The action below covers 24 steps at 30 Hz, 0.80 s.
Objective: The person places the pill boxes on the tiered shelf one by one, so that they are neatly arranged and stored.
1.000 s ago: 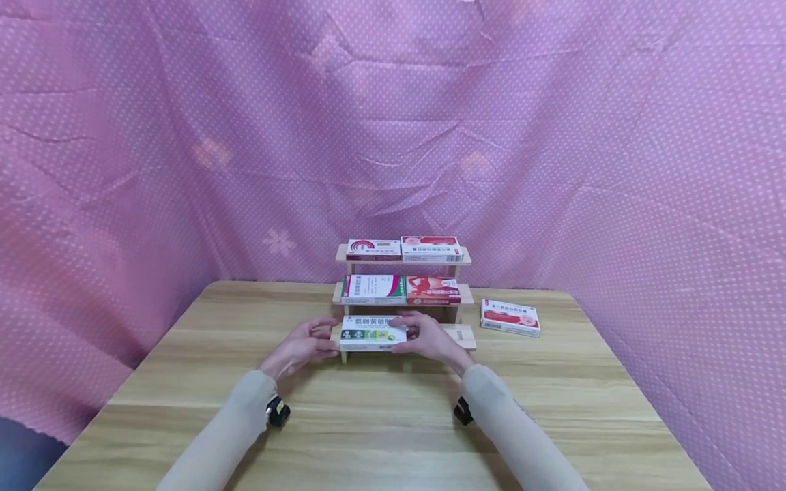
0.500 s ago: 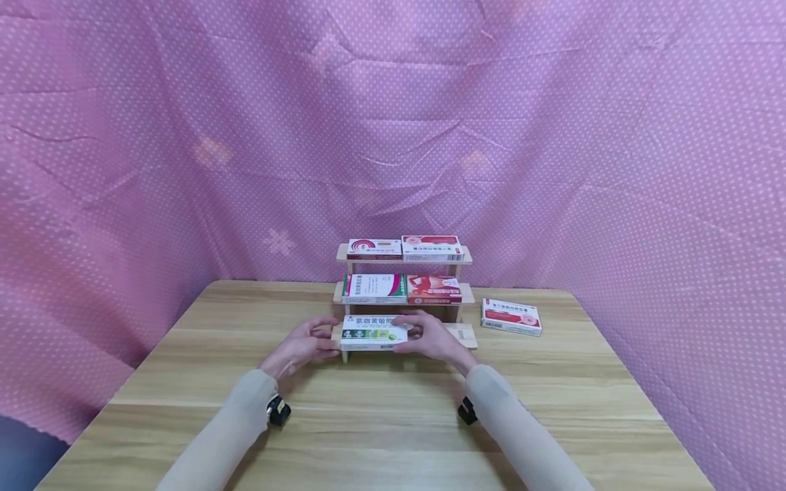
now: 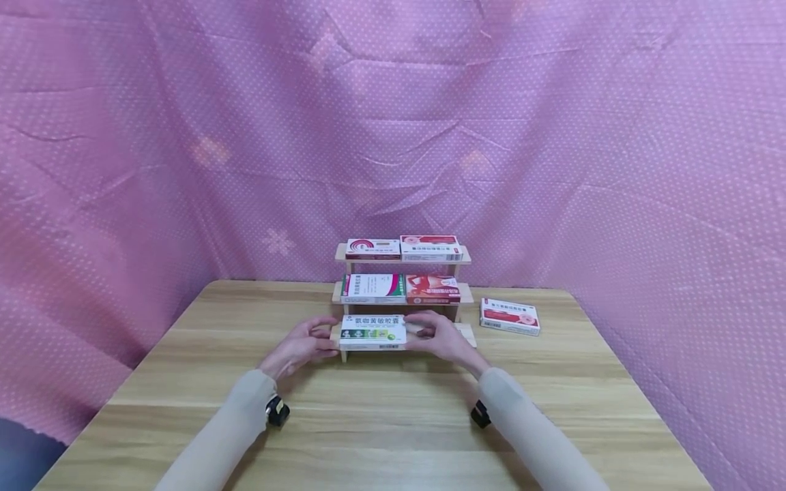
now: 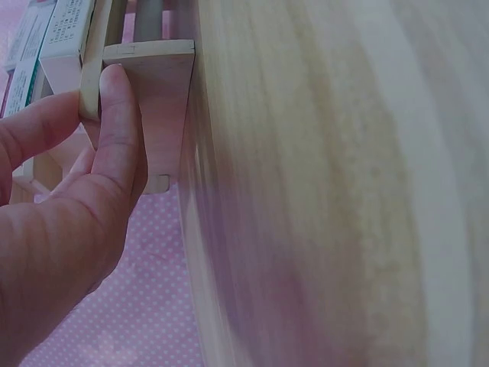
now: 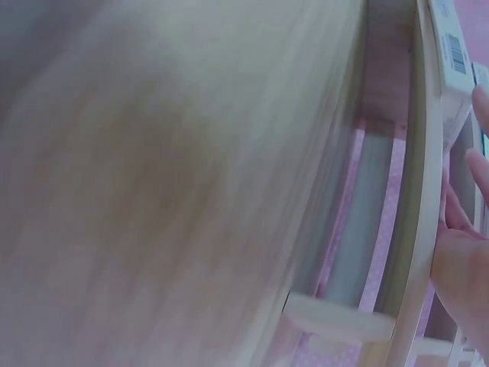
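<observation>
A white medicine box [image 3: 371, 332] with a green picture band lies flat on the bottom shelf of a three-tier wooden display rack [image 3: 469, 334], at its left end. My left hand [image 3: 301, 346] pinches that shelf's left end; in the left wrist view, the fingers [image 4: 118, 138] sit on either side of the wooden end, just below the box's corner. Over the bare right part of the shelf, my right hand [image 3: 439, 339] has its fingers spread and loosely bent, fingertips right beside the box's right end. The right wrist view shows only part of this hand [image 5: 466, 260].
The middle shelf bears a white-green box [image 3: 373, 288] and a red box [image 3: 432, 288]. Two red-and-white boxes, a left one [image 3: 372, 248] and a right one [image 3: 431, 247], lie on top. Another red-and-white box [image 3: 510, 316] lies on the table [image 3: 381, 436], right of the rack.
My right hand has slid right, off the top of the white-and-green box, uncovering its right end. The left hand and the boxes stay where they were.
</observation>
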Available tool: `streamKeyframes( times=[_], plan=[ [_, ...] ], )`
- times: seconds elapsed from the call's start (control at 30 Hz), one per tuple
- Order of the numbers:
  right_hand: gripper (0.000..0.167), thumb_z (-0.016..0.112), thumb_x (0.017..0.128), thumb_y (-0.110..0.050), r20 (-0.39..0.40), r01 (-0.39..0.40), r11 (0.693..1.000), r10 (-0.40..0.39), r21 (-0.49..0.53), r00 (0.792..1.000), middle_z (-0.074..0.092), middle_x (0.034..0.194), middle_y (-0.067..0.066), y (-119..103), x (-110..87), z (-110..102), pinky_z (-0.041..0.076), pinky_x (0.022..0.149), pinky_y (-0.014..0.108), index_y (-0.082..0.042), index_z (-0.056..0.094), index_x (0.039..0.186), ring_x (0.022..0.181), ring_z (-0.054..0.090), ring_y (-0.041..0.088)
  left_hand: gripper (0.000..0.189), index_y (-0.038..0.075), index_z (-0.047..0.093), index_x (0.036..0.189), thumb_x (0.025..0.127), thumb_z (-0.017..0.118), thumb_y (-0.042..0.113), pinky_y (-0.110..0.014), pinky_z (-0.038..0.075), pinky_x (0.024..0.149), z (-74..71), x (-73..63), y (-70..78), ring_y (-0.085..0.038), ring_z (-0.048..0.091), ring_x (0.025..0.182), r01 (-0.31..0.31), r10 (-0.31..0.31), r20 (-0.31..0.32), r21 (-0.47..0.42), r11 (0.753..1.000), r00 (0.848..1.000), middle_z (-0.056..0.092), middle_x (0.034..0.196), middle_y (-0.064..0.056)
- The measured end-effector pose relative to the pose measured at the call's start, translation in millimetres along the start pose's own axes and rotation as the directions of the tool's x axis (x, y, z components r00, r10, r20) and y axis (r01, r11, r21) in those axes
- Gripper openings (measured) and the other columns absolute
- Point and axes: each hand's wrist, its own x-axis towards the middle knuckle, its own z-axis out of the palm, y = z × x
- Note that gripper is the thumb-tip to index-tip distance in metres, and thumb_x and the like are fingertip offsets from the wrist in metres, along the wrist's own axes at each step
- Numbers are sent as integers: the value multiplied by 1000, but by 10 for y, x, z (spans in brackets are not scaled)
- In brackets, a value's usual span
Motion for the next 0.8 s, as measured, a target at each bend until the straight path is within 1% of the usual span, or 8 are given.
streamKeyframes(
  times=[0.13, 0.2, 0.3, 0.4, 0.5, 0.63, 0.7, 0.8],
  plan=[
    [45, 74, 87, -22, 7, 3, 1000, -3, 27, 1000, 65, 128, 10, 56, -33, -87, 51, 102, 44, -11, 62, 129, 116, 61, 28, 67, 0, 31, 149, 87, 53, -14, -40, 56, 96, -23, 1, -14, -26, 67, 97, 3, -3, -1, -10, 1000, 1000, 48, 131, -29],
    [38, 72, 89, -25, -7, -3, 1000, 3, 21, 1000, 69, 122, 6, 83, -67, -145, 53, 99, 38, -14, 66, 125, 112, 63, 22, 68, -1, 29, 149, 87, 53, -15, -41, 55, 97, -28, 6, -10, -26, 67, 97, -3, 3, 12, -20, 1000, 1000, 48, 130, -29],
    [34, 71, 90, -25, -19, -26, 999, 27, 26, 999, 70, 119, 3, 112, -120, -233, 54, 95, 33, -14, 67, 122, 108, 64, 18, 71, -3, 28, 149, 85, 54, -18, -43, 54, 99, -30, 19, -6, -25, 67, 96, -10, 11, 31, -31, 999, 999, 51, 128, -28],
    [33, 70, 91, -24, -23, -50, 997, 52, 60, 998, 70, 116, 5, 146, -167, -314, 55, 90, 32, -12, 67, 122, 103, 65, 17, 73, -4, 28, 149, 83, 55, -20, -45, 54, 100, -20, 28, 0, -23, 67, 94, -5, 6, 34, -43, 999, 999, 52, 125, -26],
    [34, 69, 92, -24, -26, -60, 994, 62, 88, 998, 71, 113, 7, 180, -203, -399, 56, 86, 32, -9, 66, 123, 98, 65, 19, 74, -4, 27, 149, 83, 55, -21, -44, 54, 99, -16, 28, 4, -23, 67, 94, 0, 2, 34, -44, 999, 999, 52, 125, -26],
    [34, 69, 92, -23, -44, -52, 993, 57, 105, 997, 71, 109, 12, 221, -236, -520, 58, 82, 33, -8, 65, 122, 93, 66, 22, 72, -2, 27, 150, 85, 54, -18, -42, 55, 98, -18, 26, 6, -24, 67, 95, 8, -6, 32, -42, 999, 999, 49, 129, -29],
    [35, 69, 92, -23, -52, -59, 992, 65, 111, 997, 70, 109, 14, 246, -245, -579, 59, 80, 33, -7, 65, 122, 91, 67, 23, 70, -2, 28, 149, 86, 55, -16, -42, 54, 99, -25, 26, 5, -24, 67, 96, 6, -5, 32, -31, 999, 999, 48, 131, -30],
    [38, 68, 92, -23, -60, -77, 991, 85, 114, 995, 70, 109, 16, 289, -261, -664, 59, 77, 33, -2, 64, 124, 88, 66, 22, 69, -2, 28, 149, 87, 55, -13, -43, 54, 99, -39, 26, 2, -25, 67, 97, 6, -5, 30, -19, 1000, 1000, 47, 133, -30]
  ],
)
